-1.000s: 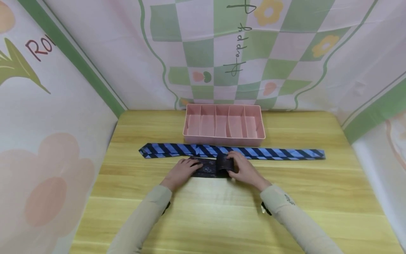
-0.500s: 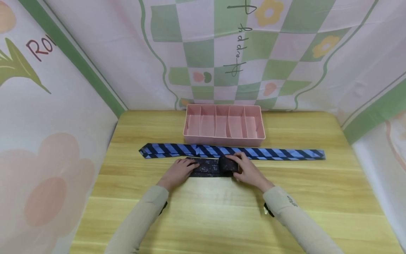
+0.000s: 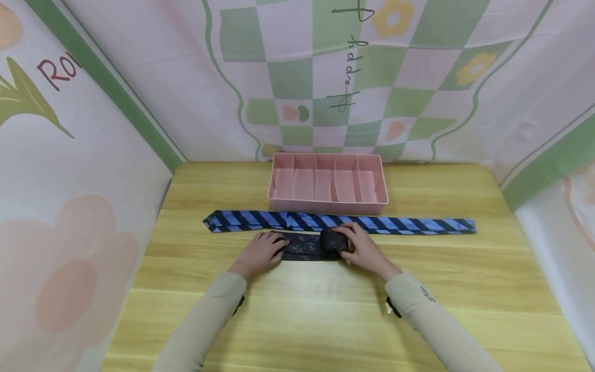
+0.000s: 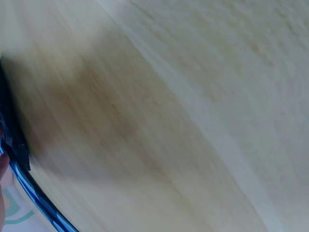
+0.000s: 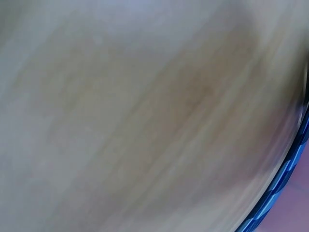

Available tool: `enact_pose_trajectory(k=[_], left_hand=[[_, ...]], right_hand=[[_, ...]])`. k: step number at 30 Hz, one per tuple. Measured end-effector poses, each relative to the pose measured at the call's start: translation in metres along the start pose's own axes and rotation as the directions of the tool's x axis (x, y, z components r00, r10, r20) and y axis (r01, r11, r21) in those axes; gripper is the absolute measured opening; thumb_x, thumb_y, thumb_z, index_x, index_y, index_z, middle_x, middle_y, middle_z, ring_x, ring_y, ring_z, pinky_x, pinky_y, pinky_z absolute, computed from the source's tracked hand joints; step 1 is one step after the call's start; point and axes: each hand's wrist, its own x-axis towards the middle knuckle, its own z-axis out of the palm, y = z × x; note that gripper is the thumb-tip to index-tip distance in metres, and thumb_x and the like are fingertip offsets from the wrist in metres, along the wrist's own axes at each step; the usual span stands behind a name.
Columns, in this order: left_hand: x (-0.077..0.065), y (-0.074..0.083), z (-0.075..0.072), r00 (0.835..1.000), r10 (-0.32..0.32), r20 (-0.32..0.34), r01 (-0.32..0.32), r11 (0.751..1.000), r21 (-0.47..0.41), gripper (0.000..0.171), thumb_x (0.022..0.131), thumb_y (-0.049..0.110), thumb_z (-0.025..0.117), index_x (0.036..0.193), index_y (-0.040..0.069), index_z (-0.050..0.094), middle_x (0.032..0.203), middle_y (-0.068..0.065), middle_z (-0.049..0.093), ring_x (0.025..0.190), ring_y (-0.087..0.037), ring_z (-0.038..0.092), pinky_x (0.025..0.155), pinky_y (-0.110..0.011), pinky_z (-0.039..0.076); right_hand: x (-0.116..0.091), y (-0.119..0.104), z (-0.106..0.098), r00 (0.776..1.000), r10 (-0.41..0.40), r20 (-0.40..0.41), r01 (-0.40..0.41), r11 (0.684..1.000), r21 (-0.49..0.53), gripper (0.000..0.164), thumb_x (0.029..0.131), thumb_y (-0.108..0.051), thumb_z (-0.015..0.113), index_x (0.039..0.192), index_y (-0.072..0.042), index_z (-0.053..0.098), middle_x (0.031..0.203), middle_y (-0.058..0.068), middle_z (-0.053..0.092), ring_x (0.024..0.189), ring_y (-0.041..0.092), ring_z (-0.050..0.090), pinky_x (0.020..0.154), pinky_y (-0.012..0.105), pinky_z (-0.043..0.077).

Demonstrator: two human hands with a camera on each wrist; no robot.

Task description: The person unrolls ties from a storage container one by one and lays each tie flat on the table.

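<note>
A dark necktie [image 3: 301,245] with a small floral pattern lies on the table, partly flat and coiled into a roll at its right end. My right hand [image 3: 364,253] grips that roll [image 3: 333,242] between thumb and fingers. At the flat left end, my left hand [image 3: 261,253] rests its fingertips on the fabric. Just behind both hands stretches a blue and navy striped necktie [image 3: 409,225], laid out lengthwise. The left wrist view catches an edge of the dark tie [image 4: 10,123]; the right wrist view catches only the striped tie [image 5: 275,193], not the hand.
Behind the striped tie stands a pink box [image 3: 329,207] split by dividers into several compartments, near the table's back edge. The wood-grain table [image 3: 307,320] meets a patterned fabric wall [image 3: 293,77] at the back, with another fabric wall [image 3: 107,170] along the left.
The right hand has moved slightly right with the roll, which now looks more tightly closed. The left hand has shifted a little left along the dark necktie. The striped necktie and box stay put.
</note>
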Motion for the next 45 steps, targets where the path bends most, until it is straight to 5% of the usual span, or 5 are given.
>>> enact_pose_trajectory(k=[7,17,26,45], left_hand=[[0.0011,0.0015,0.0036,0.999,-0.001,-0.033,0.002,1.000,0.021,0.039,0.101,0.042,0.041,0.130,0.023,0.057,0.134,-0.001,0.055,0.126,-0.024,0.050,0.112,-0.044,0.038],[0.0059,0.0063,-0.0012,1.000,0.005,0.009,-0.005,1.000,0.022,0.036,0.101,0.036,0.045,0.127,0.014,0.056,0.132,-0.003,0.057,0.127,-0.020,0.051,0.114,-0.036,0.038],[0.0069,0.0060,-0.0033,0.998,0.021,0.064,-0.026,0.997,0.070,0.045,0.103,0.032,0.040,0.146,0.040,0.034,0.137,-0.004,0.054,0.129,-0.024,0.049,0.113,-0.043,0.039],[0.0044,0.0026,-0.0052,0.998,0.044,0.045,-0.046,0.998,0.040,0.043,0.101,0.027,0.043,0.143,0.035,0.042,0.145,-0.004,0.047,0.135,-0.025,0.043,0.118,-0.046,0.031]], right_hand=[[0.0002,-0.0014,0.0020,1.000,0.010,-0.003,-0.009,1.000,0.017,0.058,0.076,-0.006,0.074,0.129,-0.007,0.051,0.136,0.020,0.047,0.126,0.041,0.045,0.104,0.060,0.041],[0.0021,-0.0009,0.0041,0.999,-0.036,-0.039,0.036,0.999,-0.003,0.062,0.072,0.000,0.074,0.129,0.000,0.049,0.136,0.023,0.048,0.127,0.042,0.044,0.107,0.059,0.039],[-0.0007,-0.0018,0.0020,0.998,-0.051,0.023,0.053,0.994,-0.094,0.074,0.074,0.001,0.076,0.140,-0.014,0.046,0.140,0.023,0.042,0.126,0.045,0.044,0.100,0.061,0.044],[-0.0027,0.0060,-0.0010,1.000,-0.010,0.002,0.010,0.996,-0.087,0.066,0.075,-0.003,0.075,0.135,-0.011,0.050,0.142,0.021,0.041,0.130,0.042,0.039,0.106,0.061,0.038]])
